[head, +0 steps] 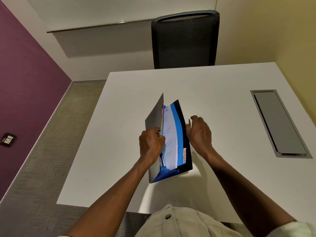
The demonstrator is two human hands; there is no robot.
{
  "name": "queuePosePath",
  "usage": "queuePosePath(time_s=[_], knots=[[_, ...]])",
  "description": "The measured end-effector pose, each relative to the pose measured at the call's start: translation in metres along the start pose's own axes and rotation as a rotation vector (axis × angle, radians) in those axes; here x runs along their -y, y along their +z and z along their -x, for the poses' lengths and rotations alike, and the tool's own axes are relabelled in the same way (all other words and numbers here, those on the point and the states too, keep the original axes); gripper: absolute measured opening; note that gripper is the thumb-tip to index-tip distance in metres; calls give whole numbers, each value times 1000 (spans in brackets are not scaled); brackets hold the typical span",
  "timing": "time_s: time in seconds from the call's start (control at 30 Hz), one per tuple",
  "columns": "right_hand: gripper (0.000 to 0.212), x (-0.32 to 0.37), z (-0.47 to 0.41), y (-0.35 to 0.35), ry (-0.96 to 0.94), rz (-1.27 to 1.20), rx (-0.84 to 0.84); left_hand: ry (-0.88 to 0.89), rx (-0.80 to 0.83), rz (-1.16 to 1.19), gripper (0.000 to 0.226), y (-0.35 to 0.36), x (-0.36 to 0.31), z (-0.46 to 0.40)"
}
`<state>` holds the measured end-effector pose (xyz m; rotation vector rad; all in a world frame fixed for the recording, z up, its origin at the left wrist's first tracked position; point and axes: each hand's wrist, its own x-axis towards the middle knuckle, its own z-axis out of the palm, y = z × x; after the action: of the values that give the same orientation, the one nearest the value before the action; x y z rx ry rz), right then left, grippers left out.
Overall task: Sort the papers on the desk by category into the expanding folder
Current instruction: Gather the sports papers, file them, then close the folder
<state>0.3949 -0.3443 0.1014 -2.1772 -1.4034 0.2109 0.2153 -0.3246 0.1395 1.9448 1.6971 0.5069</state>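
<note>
A blue expanding folder [181, 127] stands open on edge in the middle of the white desk [222, 103], its grey front flap [153, 117] spread to the left. A white printed sheet [168, 134] sits in one pocket, its top sticking up. An orange label tab [184, 155] shows on a divider at the lower right. My left hand [150, 142] grips the front dividers near a yellow and a pink tab. My right hand [199, 132] is curled against the folder's dark back cover, holding it from the right; whether it pinches the cover is hard to tell.
A grey cable hatch [280, 124] is set into the desk at the right. A black mesh chair [185, 40] stands behind the far edge. A purple wall with a socket [7, 139] is at the left, above grey carpet.
</note>
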Motion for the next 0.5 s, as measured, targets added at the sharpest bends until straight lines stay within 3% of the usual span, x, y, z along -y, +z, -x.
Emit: queuePosePath(time_s=[0.13,0.2,0.37,0.5], knots=[[17,-26,-19,6,280,-358,283,-35,15,-22,20,12,-10,-3],[16,-30,-22,4,318,-397,281,-41,53,-64,26,21,-18,-4],[21,-50,-21,26,411,-371,319,6,279,-318,68,47,-41,-6],[12,-78,-13,40,541,-421,342,11,392,-314,42,64,-31,-10]])
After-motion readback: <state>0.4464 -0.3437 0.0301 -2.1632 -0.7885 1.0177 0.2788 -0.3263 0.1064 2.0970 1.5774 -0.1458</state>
